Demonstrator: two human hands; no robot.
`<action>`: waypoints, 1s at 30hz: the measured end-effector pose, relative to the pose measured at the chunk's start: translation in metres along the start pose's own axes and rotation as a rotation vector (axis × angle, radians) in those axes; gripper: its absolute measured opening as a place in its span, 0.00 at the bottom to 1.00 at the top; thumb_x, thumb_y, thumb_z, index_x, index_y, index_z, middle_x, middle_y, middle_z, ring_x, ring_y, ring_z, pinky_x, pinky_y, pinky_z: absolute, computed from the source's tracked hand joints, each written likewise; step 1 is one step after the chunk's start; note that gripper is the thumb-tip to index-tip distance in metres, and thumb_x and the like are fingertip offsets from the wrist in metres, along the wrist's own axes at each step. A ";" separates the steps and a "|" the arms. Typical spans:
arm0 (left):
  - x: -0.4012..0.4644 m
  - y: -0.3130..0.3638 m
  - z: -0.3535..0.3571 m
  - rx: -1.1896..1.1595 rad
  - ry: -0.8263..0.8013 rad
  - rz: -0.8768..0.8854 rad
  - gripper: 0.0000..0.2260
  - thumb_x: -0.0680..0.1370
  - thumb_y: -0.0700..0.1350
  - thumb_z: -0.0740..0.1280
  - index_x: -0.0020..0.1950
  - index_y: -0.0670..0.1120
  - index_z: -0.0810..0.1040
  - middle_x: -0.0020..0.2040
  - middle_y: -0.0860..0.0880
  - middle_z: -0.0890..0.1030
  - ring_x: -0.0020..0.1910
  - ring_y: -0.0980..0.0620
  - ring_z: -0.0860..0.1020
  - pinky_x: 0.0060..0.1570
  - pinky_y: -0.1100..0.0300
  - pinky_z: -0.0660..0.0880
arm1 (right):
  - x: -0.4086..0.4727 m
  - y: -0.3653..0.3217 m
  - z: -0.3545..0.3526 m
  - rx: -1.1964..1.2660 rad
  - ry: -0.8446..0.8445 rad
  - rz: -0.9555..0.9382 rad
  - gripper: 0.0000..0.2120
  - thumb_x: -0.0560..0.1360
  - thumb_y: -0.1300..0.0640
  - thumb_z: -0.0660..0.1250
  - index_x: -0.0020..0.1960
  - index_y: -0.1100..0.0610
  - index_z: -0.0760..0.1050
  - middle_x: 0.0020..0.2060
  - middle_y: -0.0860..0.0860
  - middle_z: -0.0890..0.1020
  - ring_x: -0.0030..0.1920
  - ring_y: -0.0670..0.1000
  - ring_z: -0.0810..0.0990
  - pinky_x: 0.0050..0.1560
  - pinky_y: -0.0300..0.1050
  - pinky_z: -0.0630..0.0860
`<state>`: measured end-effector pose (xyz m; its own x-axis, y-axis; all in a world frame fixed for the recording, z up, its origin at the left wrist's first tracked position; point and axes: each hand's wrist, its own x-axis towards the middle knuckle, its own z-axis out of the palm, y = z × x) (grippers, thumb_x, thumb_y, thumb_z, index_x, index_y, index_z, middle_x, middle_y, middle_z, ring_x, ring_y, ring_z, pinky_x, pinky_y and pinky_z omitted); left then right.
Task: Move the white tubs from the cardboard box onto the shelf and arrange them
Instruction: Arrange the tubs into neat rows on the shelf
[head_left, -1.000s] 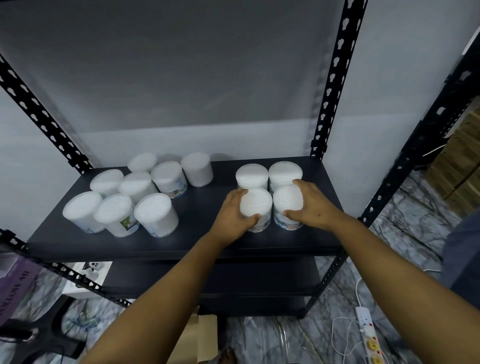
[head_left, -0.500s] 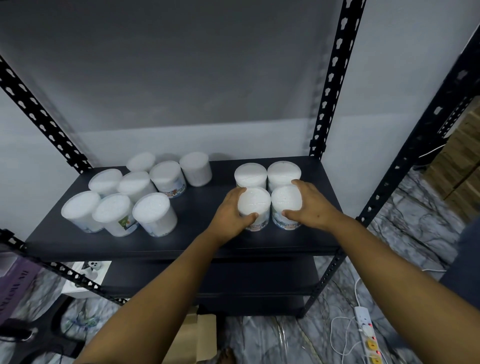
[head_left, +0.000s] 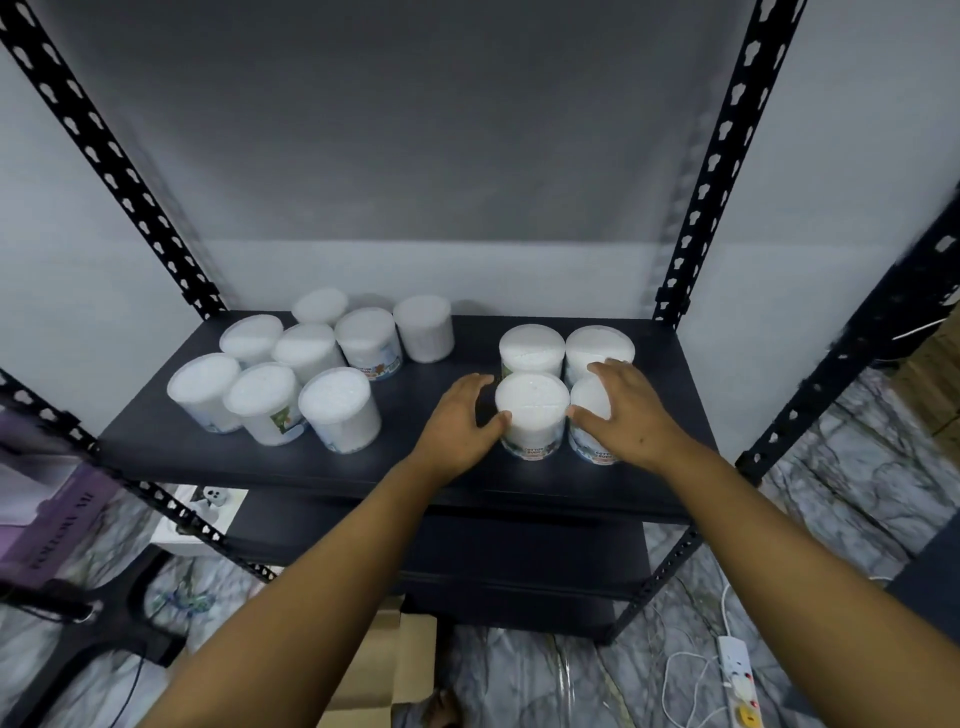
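Four white tubs stand in a tight square at the right of the black shelf (head_left: 415, 462). My left hand (head_left: 457, 421) cups the left side of the front-left tub (head_left: 530, 410), thumb on its front and fingers curled toward its back. My right hand (head_left: 628, 410) lies over the front-right tub (head_left: 589, 447) and grips it, hiding most of its lid. Behind them stand the two rear tubs (head_left: 531, 348). At the shelf's left stands a loose group of several more tubs (head_left: 340, 408). A corner of the cardboard box (head_left: 379, 670) shows on the floor between my forearms.
Black perforated uprights (head_left: 691, 249) frame the shelf, with a lower shelf board (head_left: 519, 561) beneath. A white power strip (head_left: 737, 680) with cables lies on the marble floor at the right. A purple box (head_left: 47, 519) and a white box (head_left: 208, 514) sit at the lower left.
Both hands stay on the two front tubs. My right hand has slid slightly further left over its tub's lid. The tubs have hardly moved.
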<state>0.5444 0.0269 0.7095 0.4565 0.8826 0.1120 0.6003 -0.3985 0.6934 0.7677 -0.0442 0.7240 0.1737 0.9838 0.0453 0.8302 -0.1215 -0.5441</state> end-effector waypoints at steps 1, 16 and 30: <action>-0.003 -0.004 -0.003 0.000 0.007 -0.013 0.26 0.77 0.51 0.66 0.73 0.47 0.64 0.74 0.47 0.64 0.73 0.50 0.62 0.71 0.56 0.60 | 0.003 -0.005 0.003 -0.004 -0.007 -0.007 0.34 0.75 0.43 0.65 0.74 0.57 0.59 0.75 0.56 0.59 0.76 0.55 0.53 0.75 0.55 0.53; -0.007 -0.080 -0.086 0.047 0.105 -0.050 0.24 0.78 0.51 0.65 0.72 0.46 0.67 0.70 0.47 0.70 0.70 0.49 0.66 0.68 0.58 0.62 | 0.046 -0.115 0.063 -0.012 -0.034 -0.112 0.31 0.77 0.43 0.62 0.74 0.56 0.61 0.74 0.55 0.62 0.75 0.53 0.56 0.73 0.47 0.54; 0.057 -0.139 -0.145 0.150 0.006 0.034 0.25 0.77 0.50 0.66 0.72 0.44 0.66 0.71 0.45 0.69 0.70 0.46 0.65 0.69 0.56 0.61 | 0.104 -0.180 0.107 -0.079 -0.058 0.012 0.33 0.76 0.42 0.62 0.75 0.57 0.59 0.74 0.55 0.62 0.74 0.55 0.58 0.73 0.49 0.57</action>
<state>0.3917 0.1688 0.7233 0.4746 0.8694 0.1376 0.6761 -0.4602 0.5754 0.5797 0.0938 0.7366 0.1550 0.9879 -0.0103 0.8677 -0.1411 -0.4767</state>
